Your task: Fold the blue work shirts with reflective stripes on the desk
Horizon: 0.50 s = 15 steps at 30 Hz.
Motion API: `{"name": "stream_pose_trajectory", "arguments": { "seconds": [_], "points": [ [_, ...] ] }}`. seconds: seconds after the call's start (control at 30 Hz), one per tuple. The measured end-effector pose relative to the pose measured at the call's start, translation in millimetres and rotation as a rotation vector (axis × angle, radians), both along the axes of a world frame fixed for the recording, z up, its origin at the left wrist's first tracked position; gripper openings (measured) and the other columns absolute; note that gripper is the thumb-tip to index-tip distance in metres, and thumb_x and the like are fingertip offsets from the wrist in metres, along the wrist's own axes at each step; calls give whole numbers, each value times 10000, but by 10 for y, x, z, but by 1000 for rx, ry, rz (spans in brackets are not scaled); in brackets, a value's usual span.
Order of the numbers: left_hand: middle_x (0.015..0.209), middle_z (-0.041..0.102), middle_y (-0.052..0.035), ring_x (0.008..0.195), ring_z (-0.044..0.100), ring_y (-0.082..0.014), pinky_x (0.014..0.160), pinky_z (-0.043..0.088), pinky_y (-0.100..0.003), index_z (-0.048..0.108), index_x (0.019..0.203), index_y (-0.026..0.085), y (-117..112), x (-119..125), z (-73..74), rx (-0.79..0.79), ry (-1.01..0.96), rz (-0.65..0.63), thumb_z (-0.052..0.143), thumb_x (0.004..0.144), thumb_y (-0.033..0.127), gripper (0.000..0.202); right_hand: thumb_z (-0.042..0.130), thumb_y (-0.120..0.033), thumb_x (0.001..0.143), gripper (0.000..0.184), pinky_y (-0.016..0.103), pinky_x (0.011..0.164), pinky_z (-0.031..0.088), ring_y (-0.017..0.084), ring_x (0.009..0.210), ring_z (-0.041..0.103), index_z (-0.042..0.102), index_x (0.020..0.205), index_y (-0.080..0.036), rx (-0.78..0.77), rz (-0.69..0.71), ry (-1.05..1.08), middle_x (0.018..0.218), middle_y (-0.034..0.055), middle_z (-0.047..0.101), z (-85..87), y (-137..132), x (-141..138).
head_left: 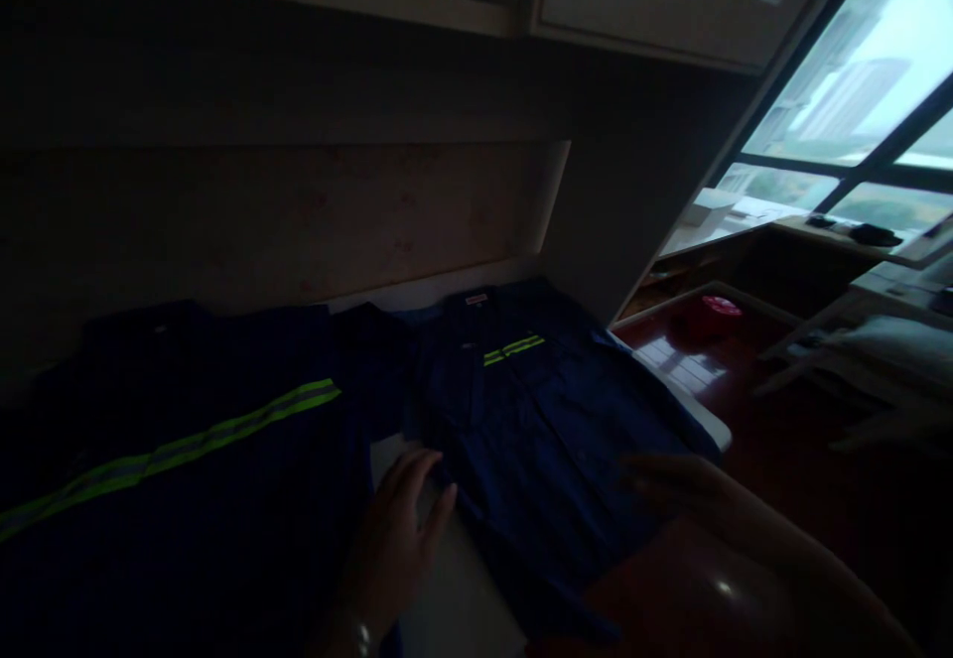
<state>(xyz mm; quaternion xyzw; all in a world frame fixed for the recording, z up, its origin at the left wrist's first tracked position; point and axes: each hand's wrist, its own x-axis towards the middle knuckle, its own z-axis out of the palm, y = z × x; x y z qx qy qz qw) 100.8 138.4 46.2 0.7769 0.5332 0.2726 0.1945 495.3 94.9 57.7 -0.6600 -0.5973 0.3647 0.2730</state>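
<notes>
Two dark blue work jackets lie spread side by side on a pale table (462, 589). The left jacket (268, 499) has a yellow-green reflective stripe across it. On the right jacket (551, 440), a shorter stripe and a collar label show. My left hand (402, 529) is between the two, by the right jacket's near-left edge, with thumb and fingers apart and nothing seen in them. Over the right jacket's lower right side, my right hand (685, 484) is stretched out flat, somewhat blurred. Whether either hand touches the cloth is hard to tell in the dim light.
Above the table hangs a cabinet (655, 3) beside an open shelf (417, 3). A recessed wall panel (402, 221) stands behind the jackets. To the right are a glossy reddish floor (789, 440), a red round object (721, 307), pale furniture (885, 340) and large windows (856, 92).
</notes>
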Motion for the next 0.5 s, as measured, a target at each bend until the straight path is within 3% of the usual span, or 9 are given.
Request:
{"name": "stream_pose_trajectory", "arguments": {
  "seconds": [0.07, 0.13, 0.23, 0.3, 0.33, 0.43, 0.5],
  "points": [
    [1320, 586, -119, 1252, 546, -241, 1066, 470, -414, 538, 1286, 176, 261, 165, -121, -10, 37, 65, 515, 897, 471, 488, 610, -555, 818, 551, 405, 913, 542, 283, 1099, 640, 623, 1272, -243, 149, -15, -119, 1230, 102, 663, -43, 582, 73],
    [1371, 530, -162, 1283, 510, -283, 1085, 439, -430, 490, 1338, 120, 515, 305, -269, -23, 93, 122, 564, 863, 469, 594, 634, -489, 796, 619, 438, 1054, 439, 325, 1290, 494, 561, 1328, -180, 316, -145, -415, 1398, 162, 524, -132, 1211, 141],
    [1416, 476, -204, 1310, 473, -320, 1102, 396, -440, 435, 1384, 68, 814, 439, -466, -63, 175, 184, 601, 841, 376, 646, 614, -447, 811, 762, 540, 1064, 382, 378, 1342, 413, 369, 1470, -152, 159, -305, -686, 1504, 216, 376, -304, 1924, 219],
    [1381, 511, -218, 1280, 497, -318, 1090, 393, -444, 456, 1367, 47, 944, 471, -542, -84, 189, 203, 564, 859, 293, 575, 561, -425, 851, 715, 608, 1028, 363, 390, 1307, 450, 339, 1486, -185, 9, -329, -720, 1471, 210, 433, -401, 2165, 238],
    [1343, 550, -211, 1250, 521, -309, 1079, 399, -440, 494, 1337, 50, 988, 472, -559, -87, 182, 203, 527, 874, 253, 507, 529, -394, 873, 622, 621, 1029, 339, 384, 1287, 472, 402, 1449, -197, -29, -330, -715, 1421, 198, 497, -434, 2226, 237],
    [1194, 661, -158, 1152, 585, -278, 1041, 419, -424, 636, 1165, 107, 1043, 450, -511, -83, 134, 188, 437, 902, 175, 337, 412, -271, 920, 369, 591, 1061, 280, 352, 1223, 535, 614, 1216, -180, -16, -357, -686, 1251, 183, 634, -434, 2264, 219],
    [1139, 686, -144, 1119, 604, -270, 1014, 435, -420, 668, 1075, 140, 1007, 444, -400, -93, 92, 206, 417, 919, 192, 300, 311, -258, 947, 411, 559, 1013, 346, 351, 1154, 583, 607, 1206, -138, 20, -426, -642, 1216, 232, 636, -337, 2215, 231]
  ]
}}
